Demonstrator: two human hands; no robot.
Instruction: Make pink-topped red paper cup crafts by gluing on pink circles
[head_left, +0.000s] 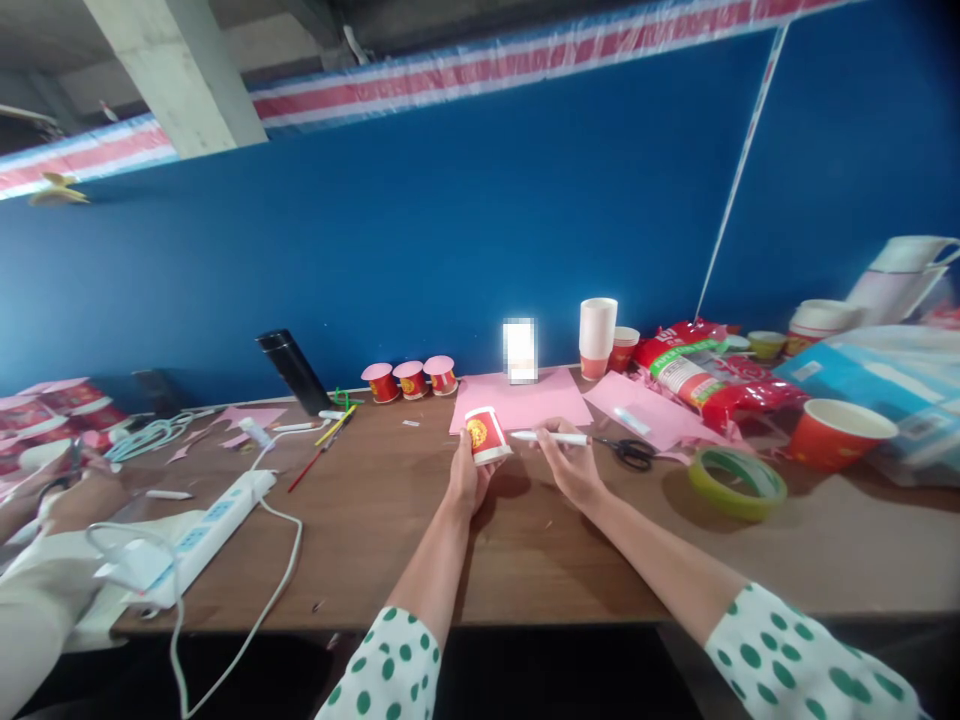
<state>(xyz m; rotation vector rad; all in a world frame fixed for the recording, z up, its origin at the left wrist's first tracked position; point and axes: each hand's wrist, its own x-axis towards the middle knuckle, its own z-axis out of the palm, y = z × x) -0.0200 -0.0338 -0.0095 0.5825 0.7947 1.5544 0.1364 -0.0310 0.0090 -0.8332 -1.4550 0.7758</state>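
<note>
My left hand (471,478) is wrapped round a small red paper cup (486,436) with a yellow emblem and white ends, held tilted above the brown table. In my right hand (571,462) is a white marker pen (551,438), its tip pointing left and close to the cup's side. Whether the tip touches the cup I cannot tell. Behind both hands lies a sheet of pink paper (555,398). Black scissors (634,455) rest just right of my right hand, with a roll of yellow-green tape (736,485) further right.
Three red cups with pink tops (409,380) stand at the back. A power strip (214,535) with a trailing cable lies left, beside a co-worker's hands (82,490). A black bottle (292,372), stacked paper cups (598,340), a red package (712,370) and an orange cup (840,436) surround the workspace.
</note>
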